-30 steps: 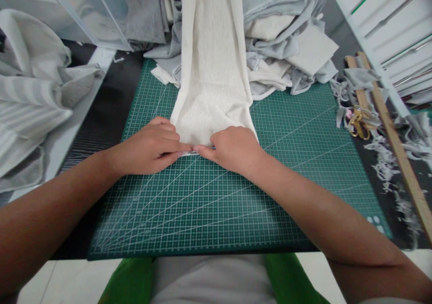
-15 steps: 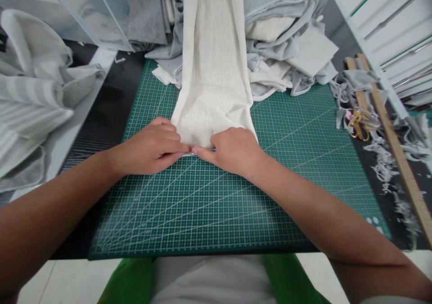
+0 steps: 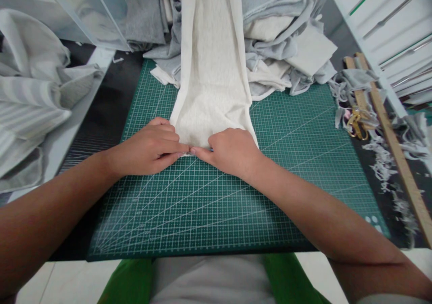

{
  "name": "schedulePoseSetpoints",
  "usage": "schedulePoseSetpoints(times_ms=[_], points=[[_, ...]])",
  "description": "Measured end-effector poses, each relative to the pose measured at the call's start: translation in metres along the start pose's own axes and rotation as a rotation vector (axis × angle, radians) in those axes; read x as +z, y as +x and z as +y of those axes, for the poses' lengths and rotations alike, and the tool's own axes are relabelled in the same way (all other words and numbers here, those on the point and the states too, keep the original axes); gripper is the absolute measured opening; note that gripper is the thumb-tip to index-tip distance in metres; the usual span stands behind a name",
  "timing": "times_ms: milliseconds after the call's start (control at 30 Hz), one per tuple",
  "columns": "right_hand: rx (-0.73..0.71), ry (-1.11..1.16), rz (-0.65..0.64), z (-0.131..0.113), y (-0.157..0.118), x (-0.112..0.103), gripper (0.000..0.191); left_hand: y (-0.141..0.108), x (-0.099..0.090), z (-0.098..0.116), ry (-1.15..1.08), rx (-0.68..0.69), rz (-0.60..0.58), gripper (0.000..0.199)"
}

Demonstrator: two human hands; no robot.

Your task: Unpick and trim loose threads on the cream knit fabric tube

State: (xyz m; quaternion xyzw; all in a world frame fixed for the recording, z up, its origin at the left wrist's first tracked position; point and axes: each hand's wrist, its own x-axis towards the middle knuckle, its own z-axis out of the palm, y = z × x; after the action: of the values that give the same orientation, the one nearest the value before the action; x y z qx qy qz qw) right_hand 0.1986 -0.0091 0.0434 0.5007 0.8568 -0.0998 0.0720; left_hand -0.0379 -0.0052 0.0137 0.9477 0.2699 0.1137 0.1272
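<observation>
A long cream strip of fabric (image 3: 216, 79) runs from the top of the view down onto a green gridded cutting mat (image 3: 202, 209). My left hand (image 3: 151, 146) pinches its near edge from the left, with thumb and forefinger closed on the cloth. From the right, my right hand (image 3: 232, 151) grips the same edge, its thumb tip meeting the left fingertips. A small bit of something blue shows under the right thumb, too little of it to name. The cloth beneath both hands is hidden.
Piled grey and cream fabric (image 3: 276, 38) lies behind the mat. At right are gold-handled scissors (image 3: 356, 122), a wooden ruler (image 3: 398, 155) and thread scraps (image 3: 381, 164). Striped cloth (image 3: 30, 101) lies at left, near a translucent plastic bin (image 3: 84, 11).
Both hands keep their grip on the fabric edge and have hardly moved. The thin shiny bit seen between the fingertips before no longer shows. The whole view has shifted very slightly.
</observation>
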Motion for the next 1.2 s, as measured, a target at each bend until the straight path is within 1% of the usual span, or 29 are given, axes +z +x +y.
schedulePoseSetpoints(times_ms=[167, 433, 1200], points=[[0.007, 0.034, 0.032, -0.0012, -0.0018, 0.0014, 0.073, -0.0002, 0.001, -0.0011, -0.017, 0.001, 0.009, 0.027], [0.001, 0.036, 0.003, -0.0032, -0.0017, 0.0017, 0.074, -0.0004, 0.0007, -0.0011, -0.006, -0.004, -0.007, 0.026], [0.014, -0.011, 0.011, -0.0028, 0.0015, 0.0002, 0.069, -0.0007, 0.0008, -0.0007, -0.004, -0.011, -0.006, 0.028]])
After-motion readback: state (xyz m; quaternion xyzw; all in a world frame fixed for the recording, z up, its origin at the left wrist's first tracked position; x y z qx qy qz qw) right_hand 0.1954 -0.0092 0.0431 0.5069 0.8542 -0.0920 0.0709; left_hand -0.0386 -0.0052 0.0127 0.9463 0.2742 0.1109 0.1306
